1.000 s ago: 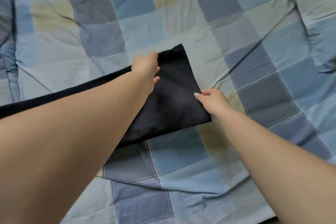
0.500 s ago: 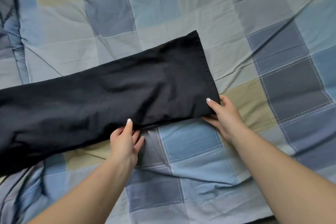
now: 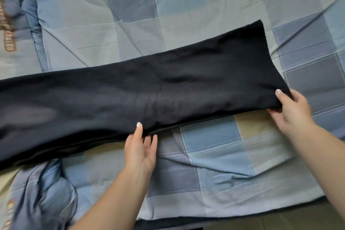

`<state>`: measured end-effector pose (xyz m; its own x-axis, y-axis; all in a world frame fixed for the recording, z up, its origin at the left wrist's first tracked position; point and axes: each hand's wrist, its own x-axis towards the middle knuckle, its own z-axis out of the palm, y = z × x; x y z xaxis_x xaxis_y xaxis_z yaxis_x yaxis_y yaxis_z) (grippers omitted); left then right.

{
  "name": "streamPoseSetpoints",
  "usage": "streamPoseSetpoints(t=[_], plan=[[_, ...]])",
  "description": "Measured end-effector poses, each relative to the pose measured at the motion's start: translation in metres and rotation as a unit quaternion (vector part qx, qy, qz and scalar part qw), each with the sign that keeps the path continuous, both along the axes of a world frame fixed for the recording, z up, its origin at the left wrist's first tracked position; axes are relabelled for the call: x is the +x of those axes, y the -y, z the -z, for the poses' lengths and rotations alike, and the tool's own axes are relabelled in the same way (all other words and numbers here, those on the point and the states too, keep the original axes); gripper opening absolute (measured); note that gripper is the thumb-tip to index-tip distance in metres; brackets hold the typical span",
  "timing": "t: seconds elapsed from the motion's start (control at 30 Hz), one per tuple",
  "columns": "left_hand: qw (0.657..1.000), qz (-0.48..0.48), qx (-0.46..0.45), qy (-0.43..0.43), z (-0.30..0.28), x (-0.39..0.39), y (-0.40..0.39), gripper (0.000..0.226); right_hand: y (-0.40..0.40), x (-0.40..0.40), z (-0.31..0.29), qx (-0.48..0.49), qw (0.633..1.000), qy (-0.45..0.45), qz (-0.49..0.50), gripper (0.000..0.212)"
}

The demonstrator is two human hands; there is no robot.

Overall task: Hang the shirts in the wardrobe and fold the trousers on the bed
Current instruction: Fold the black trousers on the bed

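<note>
Black trousers [image 3: 168, 87] lie flat across the bed [image 3: 214, 155] in a long band, running from the left edge to a hem end at the right. My left hand [image 3: 141, 147] pinches the near edge of the trousers about midway, thumb on top and fingers tucked under the cloth. My right hand [image 3: 291, 112] grips the near corner of the hem end, thumb over the fabric and fingers beneath it.
The bed wears a blue, grey and olive checked cover with wrinkles. A bunched fold of the cover [image 3: 46, 192] rises at the near left. A pillow with brown lettering [image 3: 11, 30] lies at the far left. The bed's near edge [image 3: 242, 216] runs along the bottom right.
My left hand came back from the far hem corner to the near edge of the trousers. The right hand kept its hold on the near hem corner. The view shifted so more trouser length shows.
</note>
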<state>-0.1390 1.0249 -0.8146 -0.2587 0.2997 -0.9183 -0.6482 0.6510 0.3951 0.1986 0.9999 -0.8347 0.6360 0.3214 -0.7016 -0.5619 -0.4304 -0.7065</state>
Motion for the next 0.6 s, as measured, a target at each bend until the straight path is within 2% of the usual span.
streamPoseSetpoints(t=[0.1, 0.17, 0.27, 0.33, 0.4, 0.5, 0.6], plan=[[1.0, 0.001, -0.001, 0.0, 0.001, -0.03, 0.0, 0.012, 0.009, -0.053, 0.001, 0.022, 0.992, -0.086, 0.085, 0.051], [1.0, 0.013, 0.007, -0.001, 0.001, -0.053, -0.003, 0.009, 0.015, -0.105, 0.001, -0.004, 0.991, -0.109, 0.077, 0.055], [0.999, 0.023, 0.023, 0.008, -0.002, -0.09, -0.01, 0.013, 0.014, -0.199, -0.003, -0.04, 0.986, -0.16, -0.037, 0.033], [1.0, 0.007, 0.027, 0.014, -0.006, -0.119, -0.015, 0.011, 0.004, -0.263, -0.008, -0.043, 0.965, -0.226, -0.129, 0.02], [0.999, -0.008, 0.038, 0.013, -0.011, -0.145, -0.019, 0.013, -0.009, -0.315, -0.014, -0.041, 0.944, -0.268, -0.189, 0.022], [0.998, -0.005, 0.057, -0.024, -0.018, -0.184, -0.022, 0.022, -0.027, -0.375, -0.022, -0.069, 0.922, -0.27, -0.27, 0.035], [0.995, 0.022, 0.08, -0.058, -0.03, -0.223, -0.022, 0.028, -0.04, -0.426, -0.035, -0.098, 0.87, -0.263, -0.405, 0.031]])
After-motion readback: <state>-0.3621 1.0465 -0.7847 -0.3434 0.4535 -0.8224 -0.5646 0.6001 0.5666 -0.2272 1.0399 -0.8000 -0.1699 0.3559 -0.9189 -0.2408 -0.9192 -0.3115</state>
